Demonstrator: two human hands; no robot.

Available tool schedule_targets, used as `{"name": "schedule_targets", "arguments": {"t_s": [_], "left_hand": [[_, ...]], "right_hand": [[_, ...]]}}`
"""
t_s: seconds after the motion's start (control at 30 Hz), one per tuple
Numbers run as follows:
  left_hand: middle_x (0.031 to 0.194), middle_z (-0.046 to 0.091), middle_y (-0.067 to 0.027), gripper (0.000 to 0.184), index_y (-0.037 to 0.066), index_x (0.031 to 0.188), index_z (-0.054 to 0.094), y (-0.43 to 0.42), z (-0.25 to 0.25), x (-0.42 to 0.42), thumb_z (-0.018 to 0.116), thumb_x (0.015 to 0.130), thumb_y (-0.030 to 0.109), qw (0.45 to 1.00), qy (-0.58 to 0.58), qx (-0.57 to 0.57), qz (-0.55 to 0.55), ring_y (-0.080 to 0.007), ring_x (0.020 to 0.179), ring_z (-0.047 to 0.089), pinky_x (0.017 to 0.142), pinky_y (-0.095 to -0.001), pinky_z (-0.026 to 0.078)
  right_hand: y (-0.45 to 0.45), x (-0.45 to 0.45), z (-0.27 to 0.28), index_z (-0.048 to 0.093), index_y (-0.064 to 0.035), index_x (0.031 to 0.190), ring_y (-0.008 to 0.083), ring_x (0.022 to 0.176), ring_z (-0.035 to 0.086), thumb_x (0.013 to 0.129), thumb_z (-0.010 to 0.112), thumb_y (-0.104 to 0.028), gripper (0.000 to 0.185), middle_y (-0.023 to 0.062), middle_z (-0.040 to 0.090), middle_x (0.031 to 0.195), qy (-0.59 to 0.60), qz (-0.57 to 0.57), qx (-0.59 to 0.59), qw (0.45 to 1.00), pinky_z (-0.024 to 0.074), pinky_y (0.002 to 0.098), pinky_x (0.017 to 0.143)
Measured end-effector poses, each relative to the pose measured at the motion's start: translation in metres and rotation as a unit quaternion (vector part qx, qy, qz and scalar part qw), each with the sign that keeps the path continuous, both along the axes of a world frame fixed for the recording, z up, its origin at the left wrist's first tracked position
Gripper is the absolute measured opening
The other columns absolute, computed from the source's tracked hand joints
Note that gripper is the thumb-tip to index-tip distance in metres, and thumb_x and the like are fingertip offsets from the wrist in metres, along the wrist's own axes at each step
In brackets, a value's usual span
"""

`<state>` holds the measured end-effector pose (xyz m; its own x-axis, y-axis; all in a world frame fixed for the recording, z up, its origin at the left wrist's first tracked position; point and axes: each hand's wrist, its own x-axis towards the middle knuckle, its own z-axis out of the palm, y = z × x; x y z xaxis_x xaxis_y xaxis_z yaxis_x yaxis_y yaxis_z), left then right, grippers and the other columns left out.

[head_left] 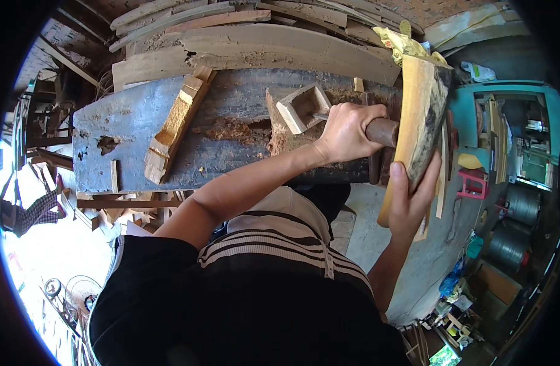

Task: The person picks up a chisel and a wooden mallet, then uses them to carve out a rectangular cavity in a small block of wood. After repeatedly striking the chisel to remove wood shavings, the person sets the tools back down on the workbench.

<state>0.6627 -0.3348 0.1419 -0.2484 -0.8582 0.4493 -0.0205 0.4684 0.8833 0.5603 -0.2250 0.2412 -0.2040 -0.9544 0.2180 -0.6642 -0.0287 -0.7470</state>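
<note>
Left grip [353, 131] closed around a dark handle [382, 132]; right grip [418, 198] curled around a curved wooden block [415, 110]. Beside the left grip, a wooden box [290, 116].

1. Strong daylight glares at the left of the frame, burning the ground [45, 256] white.
2. Softer light gives the workbench [130, 110] a bluish sheen.
3. The black shirt [243, 311] loses detail.
4. Fisheye distortion bends the stacked planks [255, 49] at the top; black vignetting swallows the corners.
5. Lower-right clutter looks soft.
</note>
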Motion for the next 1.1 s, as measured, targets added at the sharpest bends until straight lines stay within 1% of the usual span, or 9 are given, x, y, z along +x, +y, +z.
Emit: {"name": "schedule_targets", "arguments": {"t_s": [0.13,0.2,0.6,0.67,0.73,0.8,0.87,0.9,1.1], "left_hand": [[0.071,0.066,-0.0139,0.026,0.011,0.088,0.065,0.000,-0.006,0.004,0.075,0.069,0.025,1.000,-0.002,-0.008,0.003,-0.0364,0.070,0.066,0.064,-0.0451,0.052],[0.071,0.066,-0.0137,0.025,0.011,0.087,0.065,0.000,-0.007,0.001,0.075,0.069,0.025,1.000,0.003,-0.020,0.006,-0.0361,0.070,0.066,0.063,-0.0445,0.053],[0.073,0.066,-0.0169,0.026,0.005,0.086,0.065,-0.012,0.005,0.023,0.077,0.067,0.018,0.998,0.054,0.039,-0.015,-0.0370,0.073,0.067,0.064,-0.0401,0.053],[0.072,0.065,-0.0169,0.026,0.005,0.085,0.064,-0.009,0.004,0.022,0.077,0.067,0.019,0.998,0.053,0.030,-0.013,-0.0371,0.073,0.067,0.064,-0.0401,0.053],[0.071,0.065,-0.0162,0.025,0.005,0.082,0.064,-0.005,0.002,0.020,0.078,0.067,0.020,0.999,0.027,0.018,-0.005,-0.0368,0.070,0.067,0.062,-0.0404,0.052],[0.070,0.064,-0.0158,0.025,0.006,0.081,0.063,-0.002,0.000,0.017,0.078,0.067,0.020,1.000,0.027,0.013,0.000,-0.0368,0.069,0.066,0.060,-0.0407,0.052],[0.069,0.064,-0.0154,0.025,0.006,0.080,0.063,0.001,0.001,0.015,0.078,0.067,0.021,1.000,0.028,0.005,0.009,-0.0367,0.068,0.066,0.059,-0.0409,0.052],[0.068,0.064,-0.0150,0.025,0.007,0.080,0.062,0.004,0.001,0.015,0.077,0.068,0.022,0.999,0.030,0.008,0.010,-0.0367,0.067,0.066,0.059,-0.0413,0.052],[0.067,0.064,-0.0138,0.023,0.009,0.077,0.061,0.009,-0.004,0.017,0.077,0.067,0.022,0.999,0.047,-0.018,0.020,-0.0353,0.066,0.066,0.058,-0.0417,0.051]], "right_hand": [[0.005,0.003,-0.008,0.040,0.0068,0.137,0.0313,0.110,0.052,0.093,0.056,-0.021,0.055,0.0215,0.052,0.112,-0.126,-0.037,-0.168,0.977,0.0376,0.0416,0.102],[0.001,0.002,-0.004,0.039,0.0072,0.139,0.0311,0.115,0.050,0.092,0.056,-0.020,0.057,0.0218,0.052,0.120,0.075,0.003,-0.092,0.993,0.0369,0.0407,0.103],[0.008,-0.006,-0.016,0.033,0.0061,0.143,0.0297,0.129,0.041,0.089,0.060,-0.027,0.069,0.0212,0.043,0.137,-0.089,-0.051,-0.028,0.994,0.0314,0.0419,0.108],[0.007,-0.003,-0.007,0.020,0.0005,0.148,0.0137,0.054,0.049,0.094,0.052,-0.028,0.069,0.0114,0.052,0.074,-0.038,-0.032,-0.076,0.996,0.0399,0.0265,0.045],[0.006,0.015,0.008,0.017,0.0015,0.146,0.0121,0.049,0.042,0.095,0.049,-0.027,0.066,0.0103,0.047,0.069,-0.154,-0.025,-0.168,0.973,0.0381,0.0253,0.041],[0.014,0.007,0.004,0.022,0.0033,0.146,0.0201,0.068,0.057,0.095,0.051,-0.028,0.066,0.0165,0.055,0.086,-0.176,0.008,-0.170,0.970,0.0510,0.0318,0.060],[-0.002,0.003,0.000,0.031,0.0067,0.143,0.0298,0.094,0.060,0.087,0.063,-0.023,0.071,0.0199,0.058,0.105,0.212,0.016,-0.111,0.971,0.0483,0.0393,0.088],[0.000,0.009,0.002,0.037,0.0077,0.140,0.0327,0.120,0.049,0.087,0.065,-0.023,0.067,0.0214,0.052,0.126,-0.019,0.010,-0.012,1.000,0.0372,0.0427,0.104],[0.010,0.007,-0.014,0.034,0.0059,0.143,0.0262,0.098,0.057,0.090,0.059,-0.021,0.064,0.0198,0.052,0.121,-0.024,-0.018,-0.139,0.990,0.0491,0.0322,0.081]]}}
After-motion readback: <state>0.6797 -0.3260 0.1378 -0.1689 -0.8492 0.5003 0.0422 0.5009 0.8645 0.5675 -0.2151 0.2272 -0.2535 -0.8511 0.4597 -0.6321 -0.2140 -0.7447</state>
